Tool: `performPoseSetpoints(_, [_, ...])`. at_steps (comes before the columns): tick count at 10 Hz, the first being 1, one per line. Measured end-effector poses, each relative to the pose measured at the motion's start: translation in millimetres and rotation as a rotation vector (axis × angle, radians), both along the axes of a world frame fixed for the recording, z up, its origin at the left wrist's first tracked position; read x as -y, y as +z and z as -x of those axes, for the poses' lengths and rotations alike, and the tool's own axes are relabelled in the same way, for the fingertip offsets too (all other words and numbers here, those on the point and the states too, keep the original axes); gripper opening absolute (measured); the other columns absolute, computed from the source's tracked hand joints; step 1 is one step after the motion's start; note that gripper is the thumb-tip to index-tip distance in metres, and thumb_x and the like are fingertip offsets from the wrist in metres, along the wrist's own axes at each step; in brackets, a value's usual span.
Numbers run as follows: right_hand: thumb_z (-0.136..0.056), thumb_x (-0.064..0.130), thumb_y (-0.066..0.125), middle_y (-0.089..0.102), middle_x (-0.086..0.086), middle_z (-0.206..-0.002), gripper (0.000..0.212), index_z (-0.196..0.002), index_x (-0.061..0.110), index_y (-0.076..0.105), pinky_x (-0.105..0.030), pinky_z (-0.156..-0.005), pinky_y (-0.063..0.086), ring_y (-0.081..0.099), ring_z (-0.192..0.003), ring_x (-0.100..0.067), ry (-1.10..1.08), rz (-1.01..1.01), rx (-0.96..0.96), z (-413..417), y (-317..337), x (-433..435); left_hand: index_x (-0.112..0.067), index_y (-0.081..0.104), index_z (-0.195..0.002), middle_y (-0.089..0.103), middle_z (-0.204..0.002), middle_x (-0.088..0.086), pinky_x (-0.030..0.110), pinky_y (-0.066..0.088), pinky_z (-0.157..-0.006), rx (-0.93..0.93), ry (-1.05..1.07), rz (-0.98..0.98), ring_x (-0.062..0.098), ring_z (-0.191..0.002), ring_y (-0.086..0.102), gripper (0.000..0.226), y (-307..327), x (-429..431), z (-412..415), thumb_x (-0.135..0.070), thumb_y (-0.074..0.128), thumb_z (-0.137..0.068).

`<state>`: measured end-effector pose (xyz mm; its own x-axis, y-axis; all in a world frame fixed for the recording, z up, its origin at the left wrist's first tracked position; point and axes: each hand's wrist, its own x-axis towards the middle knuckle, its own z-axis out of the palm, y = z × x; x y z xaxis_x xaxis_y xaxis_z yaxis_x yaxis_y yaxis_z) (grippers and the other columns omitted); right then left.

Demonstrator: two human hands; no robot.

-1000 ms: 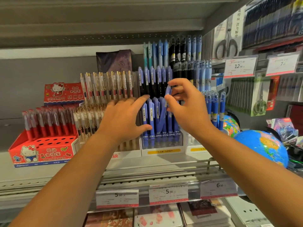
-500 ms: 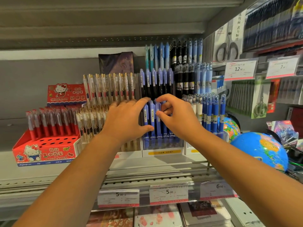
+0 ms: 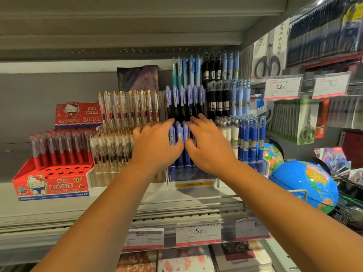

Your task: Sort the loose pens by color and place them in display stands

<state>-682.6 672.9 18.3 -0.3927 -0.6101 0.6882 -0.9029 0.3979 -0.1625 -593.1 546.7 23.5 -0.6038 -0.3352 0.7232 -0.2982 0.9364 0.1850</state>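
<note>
blue pens (image 3: 179,137) stand in the front row of the middle stand (image 3: 193,178), mostly hidden by the left hand (image 3: 155,147) and right hand (image 3: 211,149). both hands press them with straight fingers, gripping nothing. gold-clip pens (image 3: 115,148) crowd the left side, and a globe (image 3: 306,185) sits to the right.

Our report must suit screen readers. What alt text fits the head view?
Left hand and right hand lie side by side, fingers extended, on upright blue pens in a clear display stand. A red Hello Kitty pen box stands to the left, a globe to the right.
</note>
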Motion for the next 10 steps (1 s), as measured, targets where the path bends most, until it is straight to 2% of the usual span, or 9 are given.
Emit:
performPoseSetpoints(1, [-0.098, 0.030, 0.044, 0.034, -0.010, -0.156, 0.053, -0.147, 0.011, 0.040, -0.036, -0.120, 0.010, 0.017, -0.148, -0.024, 0.000, -0.001, 0.002, -2, 3, -1, -0.029, 0.039, -0.147, 0.046, -0.149, -0.002, 0.045, 0.018, -0.110, 0.032, -0.032, -0.045, 0.022, -0.138, 0.037, 0.067, 6, 1, -5, -0.052, 0.056, -0.087])
performPoseSetpoints(2, [-0.096, 0.026, 0.047, 0.032, -0.008, -0.157, 0.054, -0.148, 0.011, 0.039, -0.037, -0.121, 0.004, 0.015, -0.149, -0.021, 0.007, 0.050, 0.003, -10, 8, -2, -0.030, 0.044, -0.141, 0.047, -0.144, -0.004, 0.045, 0.017, -0.111, -0.126, -0.094, -0.102, 0.011, -0.126, 0.038, 0.057, 13, 1, -24, -0.044, 0.057, -0.088])
performPoseSetpoints(3, [-0.095, 0.024, 0.048, 0.029, -0.003, -0.159, 0.055, -0.149, 0.013, 0.037, -0.032, -0.122, 0.002, 0.011, -0.150, -0.015, 0.116, 0.102, 0.024, -29, 11, 7, -0.034, 0.052, -0.126, 0.047, -0.121, -0.014, 0.049, 0.027, -0.111, -0.358, -0.135, -0.248, 0.006, -0.110, 0.036, 0.043, 19, 16, -54, -0.042, 0.051, -0.084])
performPoseSetpoints(4, [-0.096, 0.024, 0.047, 0.023, 0.001, -0.161, 0.058, -0.151, 0.017, 0.031, -0.026, -0.117, 0.007, 0.010, -0.149, -0.010, 0.262, 0.112, 0.124, -57, 12, 29, -0.034, 0.052, -0.114, 0.050, -0.123, -0.010, 0.055, 0.037, -0.106, -0.485, -0.089, -0.493, 0.018, -0.116, 0.049, 0.034, 19, 48, -80, -0.043, 0.050, -0.081])
performPoseSetpoints(5, [-0.095, 0.021, 0.049, 0.021, 0.000, -0.161, 0.062, -0.153, 0.016, 0.028, -0.023, -0.113, 0.011, 0.013, -0.148, -0.011, 0.279, 0.090, 0.195, -79, 9, 55, -0.026, 0.052, -0.128, 0.055, -0.125, -0.005, 0.037, 0.039, -0.096, -0.508, -0.101, -0.671, 0.016, -0.110, 0.051, 0.040, 4, 73, -96, -0.033, 0.054, -0.088])
performPoseSetpoints(6, [-0.094, 0.021, 0.053, 0.024, -0.002, -0.160, 0.064, -0.153, 0.014, 0.026, -0.021, -0.109, 0.014, 0.017, -0.146, -0.014, 0.187, 0.106, 0.289, -90, 4, 76, -0.030, 0.057, -0.118, 0.061, -0.099, -0.018, 0.024, 0.038, -0.073, -0.431, -0.277, -0.855, 0.007, -0.093, 0.056, 0.026, -13, 81, -99, -0.025, 0.053, -0.093])
performPoseSetpoints(7, [-0.094, 0.022, 0.055, 0.027, -0.002, -0.159, 0.063, -0.151, 0.013, 0.031, -0.028, -0.114, 0.018, 0.019, -0.146, -0.015, 0.104, 0.150, 0.337, -94, 0, 86, -0.032, 0.059, -0.117, 0.066, -0.095, -0.016, 0.027, 0.039, -0.067, -0.319, -0.357, -0.892, 0.005, -0.087, 0.060, 0.032, -21, 88, -100, -0.024, 0.053, -0.087])
performPoseSetpoints(9, [-0.090, 0.020, 0.057, 0.021, 0.009, -0.160, 0.068, -0.152, 0.020, 0.031, -0.028, -0.115, 0.013, 0.006, -0.145, 0.002, 0.077, 0.214, 0.347, -110, -5, 86, -0.049, 0.051, -0.120, 0.066, -0.103, -0.030, 0.019, 0.039, -0.071, -0.197, -0.532, -0.950, -0.017, -0.086, 0.058, 0.043, -17, 97, -116, -0.021, 0.055, -0.087])
performPoseSetpoints(10, [-0.089, 0.014, 0.057, 0.025, 0.019, -0.155, 0.068, -0.151, 0.025, 0.033, -0.032, -0.118, 0.020, 0.011, -0.141, 0.007, 0.141, 0.289, 0.355, -124, -10, 73, -0.049, 0.043, -0.128, 0.056, -0.120, -0.028, 0.018, 0.040, -0.084, -0.294, -0.469, -0.856, -0.012, -0.102, 0.054, 0.053, -20, 96, -133, -0.016, 0.058, -0.089])
